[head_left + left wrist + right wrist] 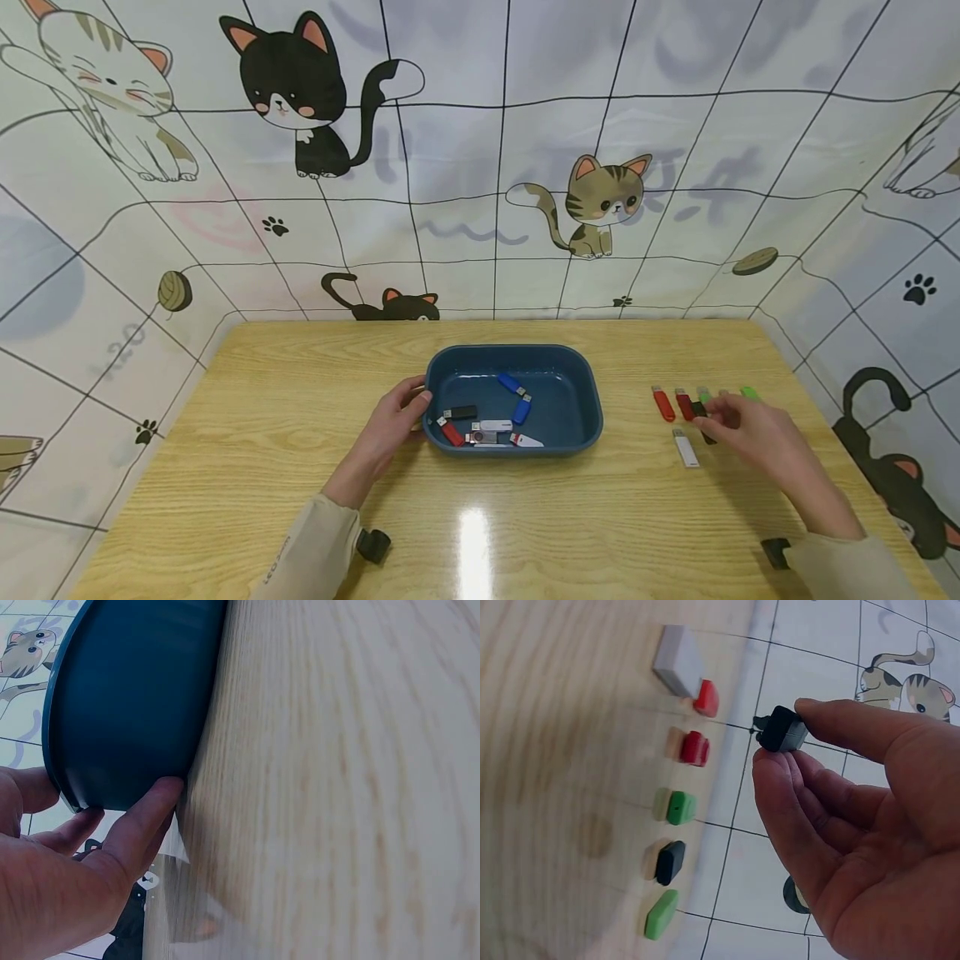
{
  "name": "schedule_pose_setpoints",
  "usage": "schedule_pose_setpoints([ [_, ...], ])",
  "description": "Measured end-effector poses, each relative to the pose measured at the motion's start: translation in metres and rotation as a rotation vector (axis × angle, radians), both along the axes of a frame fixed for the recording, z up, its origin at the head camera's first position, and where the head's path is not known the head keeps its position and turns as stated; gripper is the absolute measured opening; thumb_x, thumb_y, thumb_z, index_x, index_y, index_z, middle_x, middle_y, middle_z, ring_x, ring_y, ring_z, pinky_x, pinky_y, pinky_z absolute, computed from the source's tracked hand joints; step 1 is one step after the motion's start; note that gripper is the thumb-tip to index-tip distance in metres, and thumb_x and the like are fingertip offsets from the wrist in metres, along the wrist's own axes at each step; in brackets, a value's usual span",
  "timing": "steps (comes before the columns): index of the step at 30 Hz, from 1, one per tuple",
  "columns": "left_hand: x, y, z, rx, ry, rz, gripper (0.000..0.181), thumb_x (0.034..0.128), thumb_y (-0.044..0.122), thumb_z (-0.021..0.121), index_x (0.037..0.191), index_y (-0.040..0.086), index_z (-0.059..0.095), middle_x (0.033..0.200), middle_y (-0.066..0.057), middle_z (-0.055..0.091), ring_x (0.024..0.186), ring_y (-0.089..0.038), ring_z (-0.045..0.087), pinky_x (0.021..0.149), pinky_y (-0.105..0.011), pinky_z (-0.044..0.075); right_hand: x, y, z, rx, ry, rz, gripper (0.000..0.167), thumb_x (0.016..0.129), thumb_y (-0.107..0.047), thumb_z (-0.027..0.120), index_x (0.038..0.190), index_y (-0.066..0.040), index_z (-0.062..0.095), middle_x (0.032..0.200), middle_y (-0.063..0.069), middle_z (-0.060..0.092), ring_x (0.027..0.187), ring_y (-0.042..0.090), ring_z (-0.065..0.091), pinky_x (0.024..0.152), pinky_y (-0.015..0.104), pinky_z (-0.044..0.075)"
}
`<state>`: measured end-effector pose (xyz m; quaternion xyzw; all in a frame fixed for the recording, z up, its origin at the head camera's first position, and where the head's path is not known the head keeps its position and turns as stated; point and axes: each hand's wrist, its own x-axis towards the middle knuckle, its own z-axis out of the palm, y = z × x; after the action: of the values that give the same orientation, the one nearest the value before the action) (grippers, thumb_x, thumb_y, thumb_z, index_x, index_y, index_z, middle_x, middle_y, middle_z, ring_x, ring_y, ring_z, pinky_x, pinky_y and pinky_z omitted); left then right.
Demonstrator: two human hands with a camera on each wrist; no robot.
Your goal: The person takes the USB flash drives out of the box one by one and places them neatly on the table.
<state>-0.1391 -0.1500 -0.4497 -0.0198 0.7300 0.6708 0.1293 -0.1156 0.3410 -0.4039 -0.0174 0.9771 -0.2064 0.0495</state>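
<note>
My left hand (386, 429) grips the left end of a dark blue bin (592, 400), thumb at the rim; the left wrist view has the hand (90, 862) with fingers against the bin's outer wall (135, 697). Between thumb and fingertips, my right hand (765, 437) pinches a black USB stick (705, 429), held above the table in the right wrist view, where both hand (870, 817) and stick (784, 729) show. Around it on the table lie a white stick (686, 448), a red one (663, 404), a dark red one (684, 405) and a light green one (749, 392).
Inside the bin are two blue sticks (512, 383), a black stick (460, 412), a red one (450, 432) and several white or silver ones (492, 425). Another black stick (670, 862) and a green one (681, 808) lie on the wooden table (247, 442). A cat-patterned cloth (465, 167) stands behind.
</note>
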Motion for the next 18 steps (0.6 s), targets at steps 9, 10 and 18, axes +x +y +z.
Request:
schedule_pose_setpoints([
  [9,0.0,0.0,0.0,0.004,-0.009,0.0,0.047,0.1108,0.019,0.049,0.154,0.002,0.043,0.148,-0.028,0.049,0.122,-0.041,0.061,0.094,-0.051,0.057,-0.001,0.008,-0.013,0.013,-0.079,-0.02,0.043,0.098,-0.03,0.072,0.111,0.011,0.067,0.091,0.01,0.068,0.075,0.018,0.059,0.06,0.034,0.045],
  [10,0.0,0.0,0.0,0.004,-0.009,0.001,0.047,0.1107,0.019,0.05,0.154,0.002,0.043,0.148,-0.027,0.049,0.122,-0.04,0.061,0.094,-0.051,0.057,-0.001,0.008,-0.014,0.013,-0.075,-0.019,0.042,0.097,-0.03,0.072,0.109,0.01,0.067,0.09,0.009,0.068,0.074,0.018,0.058,0.06,0.034,0.045],
  [18,0.001,-0.001,0.001,0.003,-0.014,-0.003,0.046,0.1109,0.02,0.049,0.154,0.003,0.043,0.149,-0.027,0.049,0.122,-0.04,0.061,0.095,-0.051,0.057,-0.004,0.01,-0.02,0.029,-0.086,0.008,0.044,0.097,-0.029,0.073,0.109,0.013,0.067,0.091,0.014,0.072,0.079,0.029,0.068,0.064,0.044,0.053],
])
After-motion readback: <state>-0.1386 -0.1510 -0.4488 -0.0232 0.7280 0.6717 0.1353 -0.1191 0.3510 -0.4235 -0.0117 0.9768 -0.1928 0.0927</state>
